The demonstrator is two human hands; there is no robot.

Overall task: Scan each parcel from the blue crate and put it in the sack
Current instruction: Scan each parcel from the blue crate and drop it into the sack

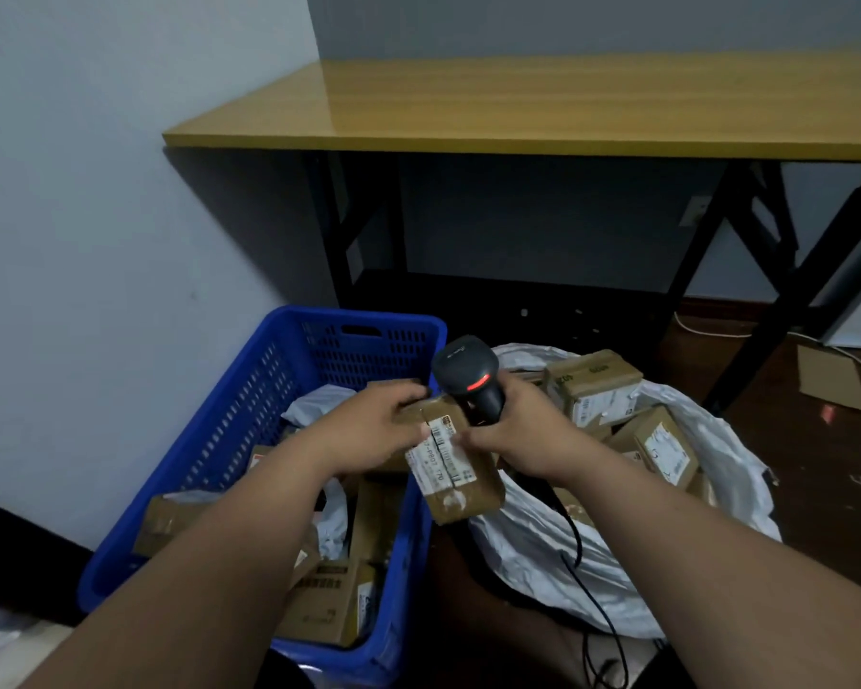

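Left hand (369, 430) grips a brown cardboard parcel (456, 464) by its far end, white label up, held over the gap between crate and sack. Right hand (520, 432) is wrapped round a black barcode scanner (471, 377), red light lit, thumb touching the label. Blue crate (249, 415) at left holds more parcels; white sack (717, 469) at right has several boxes inside.

Dim room, soft focus, wide-angle edge bending, tabletop (543, 101) glare
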